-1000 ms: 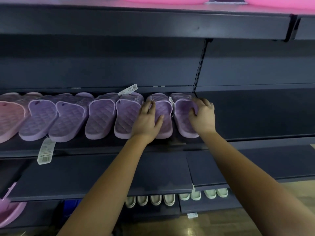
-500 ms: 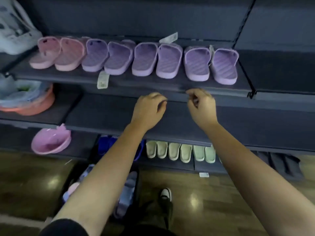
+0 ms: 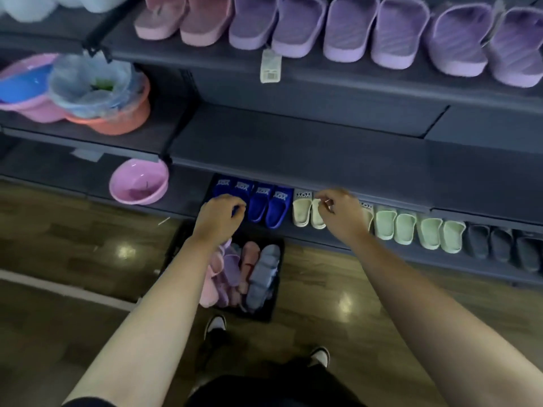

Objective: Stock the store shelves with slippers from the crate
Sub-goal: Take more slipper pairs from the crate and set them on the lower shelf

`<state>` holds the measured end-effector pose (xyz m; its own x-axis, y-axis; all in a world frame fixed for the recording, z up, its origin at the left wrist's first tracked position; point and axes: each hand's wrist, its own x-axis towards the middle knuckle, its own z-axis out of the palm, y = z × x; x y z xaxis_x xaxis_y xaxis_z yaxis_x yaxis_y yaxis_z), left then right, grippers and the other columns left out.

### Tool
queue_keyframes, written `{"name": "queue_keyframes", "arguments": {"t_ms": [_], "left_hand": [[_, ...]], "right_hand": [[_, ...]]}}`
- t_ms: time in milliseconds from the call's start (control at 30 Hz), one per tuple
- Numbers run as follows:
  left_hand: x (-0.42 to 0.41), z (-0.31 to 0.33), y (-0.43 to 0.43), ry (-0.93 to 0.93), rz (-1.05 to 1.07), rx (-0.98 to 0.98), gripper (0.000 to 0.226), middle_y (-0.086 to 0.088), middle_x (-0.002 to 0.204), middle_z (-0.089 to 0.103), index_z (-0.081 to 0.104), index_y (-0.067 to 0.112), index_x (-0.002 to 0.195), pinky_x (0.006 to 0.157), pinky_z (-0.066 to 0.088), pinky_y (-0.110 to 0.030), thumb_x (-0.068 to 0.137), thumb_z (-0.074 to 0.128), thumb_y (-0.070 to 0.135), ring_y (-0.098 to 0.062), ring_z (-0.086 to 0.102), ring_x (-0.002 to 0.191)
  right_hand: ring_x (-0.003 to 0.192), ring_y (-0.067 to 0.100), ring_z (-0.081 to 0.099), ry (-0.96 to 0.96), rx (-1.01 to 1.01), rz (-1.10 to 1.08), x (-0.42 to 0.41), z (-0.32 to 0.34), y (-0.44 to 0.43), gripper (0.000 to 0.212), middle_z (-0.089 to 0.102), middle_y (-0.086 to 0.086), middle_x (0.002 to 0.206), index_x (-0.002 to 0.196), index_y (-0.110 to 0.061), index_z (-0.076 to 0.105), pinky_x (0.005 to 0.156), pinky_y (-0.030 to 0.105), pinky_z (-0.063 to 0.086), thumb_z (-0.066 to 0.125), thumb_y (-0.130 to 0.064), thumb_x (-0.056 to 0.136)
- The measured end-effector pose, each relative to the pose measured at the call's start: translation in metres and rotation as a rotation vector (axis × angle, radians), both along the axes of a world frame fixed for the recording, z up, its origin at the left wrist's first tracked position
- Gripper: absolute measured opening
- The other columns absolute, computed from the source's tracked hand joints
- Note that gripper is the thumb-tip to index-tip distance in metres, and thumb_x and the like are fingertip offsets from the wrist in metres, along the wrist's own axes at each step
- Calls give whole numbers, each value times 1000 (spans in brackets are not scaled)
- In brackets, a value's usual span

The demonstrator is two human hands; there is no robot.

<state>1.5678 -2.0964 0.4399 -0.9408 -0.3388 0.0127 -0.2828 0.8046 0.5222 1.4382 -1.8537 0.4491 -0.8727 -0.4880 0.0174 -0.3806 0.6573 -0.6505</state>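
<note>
Hands first: the left hand (image 3: 219, 214) hovers over the far end of the crate (image 3: 249, 317) and the right hand (image 3: 340, 214) hangs off to the crate's right, higher than its rim. Each has loosely curled fingers and holds nothing. Judging by this, the step is the reach for the next pair. The slippers (image 3: 258, 271), pink, lilac and grey-blue, stand packed on edge in the crate, and the left forearm hides its left side. Next, both hands likely need to drop into the crate, work a matching pair loose from the tight pack and lift it straight up.

Shelves (image 3: 293, 136) rise beyond the crate. The bare middle board looks like the free space. The bottom shelf (image 3: 323, 240), just past the crate's far rim, is already lined with blue (image 3: 264, 204), cream (image 3: 302, 211), green (image 3: 411, 230) and dark (image 3: 499, 245) pairs, and its edge could catch a rising hand. High above the crate runs a lilac row (image 3: 352, 30). Up and left of the crate sit stacked basins (image 3: 73, 92), and nearer it one pink basin (image 3: 138, 182). A tag (image 3: 269, 66) dangles under the lilac row
</note>
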Motion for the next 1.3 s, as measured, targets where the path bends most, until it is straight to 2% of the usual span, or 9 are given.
{"name": "queue_keyframes", "arguments": {"t_ms": [233, 367, 500, 633, 767, 867, 967, 1167, 1300], "left_hand": [[47, -54, -121, -158, -2, 49, 22, -7, 105, 68, 69, 12, 106, 80, 52, -38, 89, 55, 17, -25, 64, 93], [69, -101, -181, -286, -31, 68, 23, -6, 106, 68, 66, 17, 109, 78, 52, -37, 91, 54, 22, -25, 64, 93], [93, -155, -210, -382, -20, 106, 23, -5, 105, 67, 66, 15, 109, 77, 51, -34, 91, 54, 22, -22, 63, 90], [117, -224, -214, -421, -61, 164, 22, -8, 97, 68, 69, 12, 105, 72, 50, -31, 94, 55, 24, -23, 64, 87], [134, -303, -207, -521, -54, 154, 37, -10, 122, 58, 56, 12, 129, 86, 48, -28, 94, 53, 22, -22, 58, 107], [140, -350, -202, -560, -35, 76, 51, -8, 136, 48, 39, 19, 142, 98, 46, -35, 94, 52, 27, -24, 47, 123], [142, -389, -204, -561, -48, 53, 58, -9, 143, 42, 27, 29, 147, 101, 43, -44, 94, 51, 29, -30, 39, 131], [140, -419, -207, -569, -23, -45, 44, -13, 136, 47, 42, 25, 138, 88, 46, -47, 95, 46, 31, -34, 44, 122], [128, -416, -205, -530, -148, 30, 38, -4, 131, 54, 47, 28, 135, 95, 39, -50, 98, 41, 26, -27, 41, 125]], "right_hand": [[88, 24, 63, -148, 71, -21, 50, -61, -121, 23, 67, 8, 101, 104, -12, 68, 71, 21, 36, 54, -8, 86], [92, 33, 63, -225, 167, -7, 79, -115, -182, 21, 68, 16, 101, 102, -11, 68, 72, 30, 40, 57, -9, 84], [90, 33, 65, -348, 211, -53, 112, -180, -214, 22, 69, 15, 98, 100, -12, 70, 76, 32, 47, 56, -8, 83], [95, 32, 63, -440, 290, -61, 137, -243, -223, 25, 69, 13, 103, 104, -13, 69, 74, 29, 45, 53, -8, 85], [97, 26, 64, -518, 319, -73, 149, -309, -223, 26, 68, 9, 109, 106, -19, 67, 72, 24, 42, 52, -12, 87], [99, 24, 62, -554, 317, -79, 155, -348, -219, 26, 66, 7, 113, 109, -19, 66, 74, 26, 44, 51, -13, 88], [98, 24, 62, -562, 329, -86, 159, -378, -214, 25, 65, 5, 113, 109, -19, 67, 73, 27, 43, 52, -14, 89], [93, 25, 63, -593, 337, -189, 163, -409, -200, 24, 68, 7, 106, 102, -18, 69, 73, 29, 46, 51, -11, 88], [94, 21, 64, -616, 332, -216, 163, -416, -195, 26, 68, 6, 110, 107, -16, 67, 71, 23, 40, 50, -11, 89]]}}
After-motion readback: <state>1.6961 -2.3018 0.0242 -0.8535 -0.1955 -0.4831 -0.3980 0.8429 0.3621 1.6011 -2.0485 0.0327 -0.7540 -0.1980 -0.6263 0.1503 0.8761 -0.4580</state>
